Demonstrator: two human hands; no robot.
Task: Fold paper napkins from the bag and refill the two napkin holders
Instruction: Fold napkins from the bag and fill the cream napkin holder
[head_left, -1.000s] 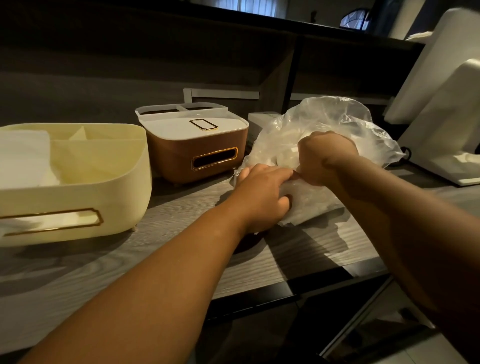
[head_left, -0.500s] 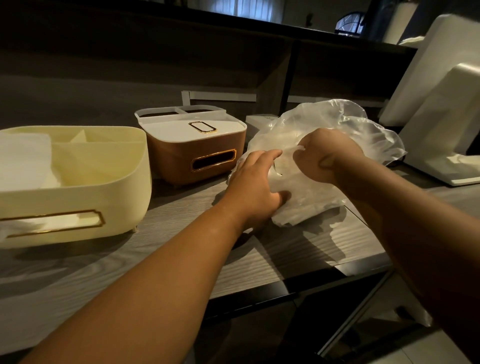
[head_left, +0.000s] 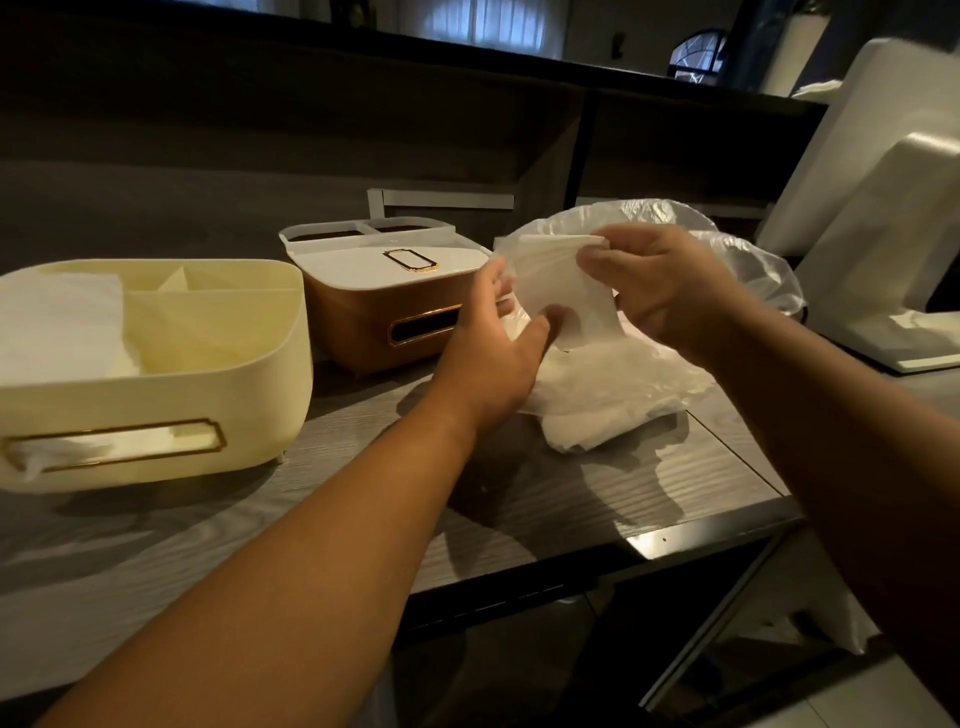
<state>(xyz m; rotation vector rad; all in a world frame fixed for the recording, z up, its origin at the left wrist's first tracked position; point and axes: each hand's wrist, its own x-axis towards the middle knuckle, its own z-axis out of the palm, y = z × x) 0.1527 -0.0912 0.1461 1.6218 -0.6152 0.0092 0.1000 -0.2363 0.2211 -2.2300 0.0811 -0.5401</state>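
Observation:
A crumpled clear plastic bag (head_left: 613, 395) lies on the grey wooden counter. Above it my right hand (head_left: 660, 286) pinches the top edge of a white paper napkin (head_left: 558, 280). My left hand (head_left: 493, 348) holds the napkin's lower left side, thumb under it. A cream napkin holder (head_left: 208, 374) stands at the left, lid off, with white napkins inside and one showing through its front slot. A brown napkin holder (head_left: 363, 322) with a white lid stands behind, left of the bag.
The counter (head_left: 519, 499) ends in a dark front edge just below the bag. A white stand or screen back (head_left: 872, 208) rises at the right. A dark raised shelf runs along the back. A white frame (head_left: 441, 200) stands behind the brown holder.
Both hands were down at the bag; now my right hand has lifted a napkin out and up, and my left hand has risen to take its lower edge.

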